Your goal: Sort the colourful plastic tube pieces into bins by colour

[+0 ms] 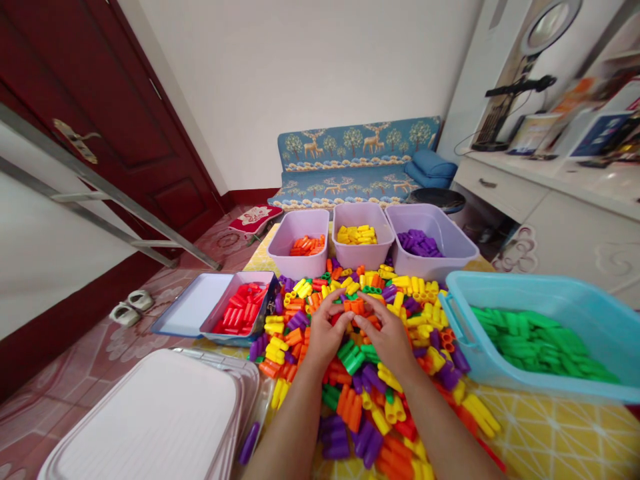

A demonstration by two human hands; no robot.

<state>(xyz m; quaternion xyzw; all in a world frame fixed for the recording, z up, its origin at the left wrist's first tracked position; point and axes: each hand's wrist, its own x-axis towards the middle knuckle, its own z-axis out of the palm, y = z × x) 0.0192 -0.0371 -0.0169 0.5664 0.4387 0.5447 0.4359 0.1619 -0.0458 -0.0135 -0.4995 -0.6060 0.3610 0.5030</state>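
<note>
Over the middle of a mixed pile of red, orange, yellow, green and purple plastic tubes (417, 287), both hands meet around a few orange plastic tubes (355, 307) lying side by side. My left hand (327, 327) has its thumb and fingers closed on their left side. On their right side, my right hand (387, 330) grips them the same way, thumbs almost touching. Below the hands are green tubes (351, 358) and more orange tubes (349, 408). The fingertips partly hide the held tubes, so their exact number is unclear.
Behind the pile stand three lilac bins holding orange (278, 248), yellow (363, 257) and purple tubes (457, 250). A tin (213, 327) with red tubes is left; a blue tub (525, 283) with green tubes is right. White lids (145, 413) lie front left.
</note>
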